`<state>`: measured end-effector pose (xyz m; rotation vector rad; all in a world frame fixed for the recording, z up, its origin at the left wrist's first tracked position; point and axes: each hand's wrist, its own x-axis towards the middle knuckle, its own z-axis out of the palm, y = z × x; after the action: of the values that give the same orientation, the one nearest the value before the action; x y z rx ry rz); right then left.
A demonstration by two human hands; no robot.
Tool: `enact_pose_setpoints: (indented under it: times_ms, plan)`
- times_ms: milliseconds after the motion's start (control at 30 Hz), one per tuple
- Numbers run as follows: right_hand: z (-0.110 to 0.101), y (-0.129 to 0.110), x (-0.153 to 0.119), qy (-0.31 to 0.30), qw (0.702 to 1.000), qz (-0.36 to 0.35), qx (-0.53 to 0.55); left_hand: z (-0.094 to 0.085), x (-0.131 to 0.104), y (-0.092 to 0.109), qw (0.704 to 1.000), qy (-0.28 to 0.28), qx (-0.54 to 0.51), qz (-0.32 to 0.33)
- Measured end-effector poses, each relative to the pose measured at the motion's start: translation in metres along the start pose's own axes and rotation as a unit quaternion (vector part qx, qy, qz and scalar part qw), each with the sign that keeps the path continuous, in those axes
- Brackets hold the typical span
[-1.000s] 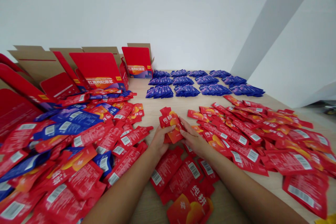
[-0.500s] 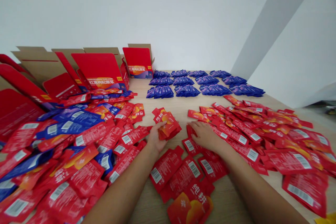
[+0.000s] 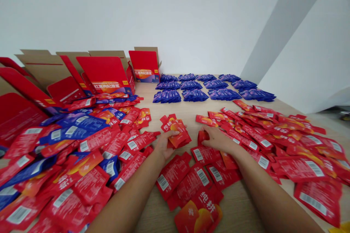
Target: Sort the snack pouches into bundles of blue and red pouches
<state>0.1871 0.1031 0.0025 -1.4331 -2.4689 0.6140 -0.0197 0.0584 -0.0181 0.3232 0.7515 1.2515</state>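
Note:
A small stack of red pouches (image 3: 177, 133) sits in my left hand (image 3: 164, 145), thumb laid across the top one. To the right, my right hand (image 3: 216, 139) has its fingers curled round another red pouch (image 3: 201, 137), which stands partly lifted at the fingertips. Several loose red pouches (image 3: 201, 176) lie below and between my forearms, some barcode side up. One near the front edge shows its orange printed face (image 3: 198, 213).
A mixed heap of red and blue pouches (image 3: 84, 131) spreads at left, before open red cartons (image 3: 102, 71). Rows of fanned blue pouch stacks (image 3: 194, 94) lie at the back. A pile of red pouches (image 3: 262, 131) covers the right side of the wooden table (image 3: 169, 108).
My right hand has closed on a red pouch and raised its edge, moving slightly right. The stack in my left hand has shifted a little to the right.

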Motion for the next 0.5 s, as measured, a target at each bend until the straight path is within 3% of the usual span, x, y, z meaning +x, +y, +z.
enact_pose_setpoints:
  times_ms: [67,167,267,367,500]
  plan:
    - [-0.003,0.0,-0.001,0.019,0.999,-0.001,0.036,-0.001,0.0,0.0,1.0,0.0,0.007,-0.008]
    - [-0.007,-0.002,-0.001,0.13,0.986,-0.006,0.105,-0.002,0.0,0.0,1.0,-0.015,-0.01,-0.014]
    - [-0.013,-0.006,-0.003,0.275,0.946,-0.01,0.173,-0.001,0.0,0.001,0.999,-0.021,-0.033,-0.028]
    - [-0.018,-0.012,-0.007,0.378,0.902,-0.011,0.21,0.0,0.001,0.0,0.999,0.015,-0.021,-0.037]
    - [-0.017,-0.014,-0.008,0.404,0.864,-0.002,0.299,0.003,0.001,-0.001,0.997,0.071,-0.009,-0.038]
